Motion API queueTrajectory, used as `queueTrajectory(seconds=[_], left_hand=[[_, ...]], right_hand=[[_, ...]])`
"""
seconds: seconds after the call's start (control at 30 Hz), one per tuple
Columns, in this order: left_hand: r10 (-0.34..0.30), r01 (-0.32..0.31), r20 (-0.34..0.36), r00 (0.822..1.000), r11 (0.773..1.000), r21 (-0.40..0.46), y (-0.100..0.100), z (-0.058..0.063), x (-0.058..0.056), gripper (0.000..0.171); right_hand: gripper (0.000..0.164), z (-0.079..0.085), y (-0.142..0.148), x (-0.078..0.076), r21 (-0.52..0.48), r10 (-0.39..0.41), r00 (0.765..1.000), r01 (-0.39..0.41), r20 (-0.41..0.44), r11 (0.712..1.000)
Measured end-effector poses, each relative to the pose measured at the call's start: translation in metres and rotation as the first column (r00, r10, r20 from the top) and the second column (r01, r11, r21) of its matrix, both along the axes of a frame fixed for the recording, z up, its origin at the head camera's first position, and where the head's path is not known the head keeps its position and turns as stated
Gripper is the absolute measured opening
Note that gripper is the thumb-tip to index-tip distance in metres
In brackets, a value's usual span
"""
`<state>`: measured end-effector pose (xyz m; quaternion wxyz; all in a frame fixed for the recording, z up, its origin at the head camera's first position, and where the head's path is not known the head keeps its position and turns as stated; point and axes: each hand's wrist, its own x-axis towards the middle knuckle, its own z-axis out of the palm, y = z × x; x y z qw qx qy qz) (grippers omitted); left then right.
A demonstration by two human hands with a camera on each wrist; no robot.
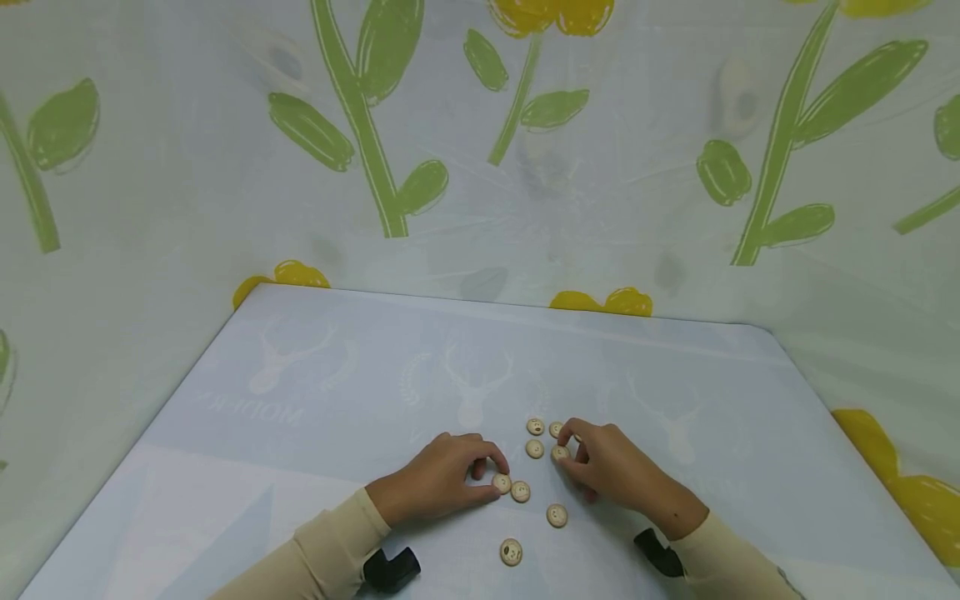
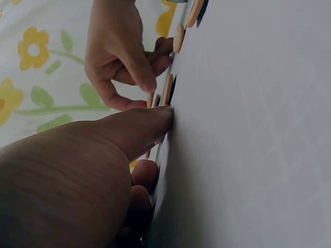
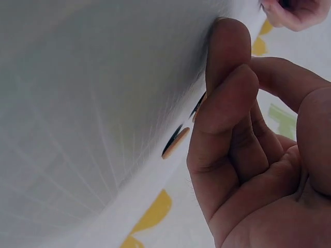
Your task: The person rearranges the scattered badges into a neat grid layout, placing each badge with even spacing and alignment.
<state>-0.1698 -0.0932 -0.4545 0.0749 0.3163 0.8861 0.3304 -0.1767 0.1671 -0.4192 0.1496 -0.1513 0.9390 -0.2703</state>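
Note:
Several round wooden buttons lie flat on the table. My left hand (image 1: 442, 477) pinches one button (image 1: 502, 483) between thumb and index finger, low at the tabletop. Right beside it lies a second button (image 1: 521, 492). Farther right, my right hand (image 1: 618, 468) has thumb and index finger on opposite edges of another button (image 1: 560, 454), within a small cluster. In the right wrist view the fingers of my right hand (image 3: 243, 170) hide that button. In the left wrist view my left thumb (image 2: 139, 126) covers most of the left button.
Two cluster buttons, an upper one (image 1: 535, 426) and a lower one (image 1: 534, 448), lie left of my right hand; another button (image 1: 556, 429) is just behind its fingers. Nearer me are two loose buttons (image 1: 557, 515) (image 1: 511, 552). The pale table (image 1: 315, 467) meets a flowered curtain (image 1: 615, 192).

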Motion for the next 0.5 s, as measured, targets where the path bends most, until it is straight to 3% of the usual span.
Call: queueTrajectory(seconds=[0.5], left_hand=[[-0.001,0.000,-0.008,1.000,1.000,-0.002,0.0005,0.0017,0.0009,0.018]], right_hand=[[0.019,-0.0023,-0.0017,-0.0018,0.000,-0.004,1.000,0.004,0.012,1.000]])
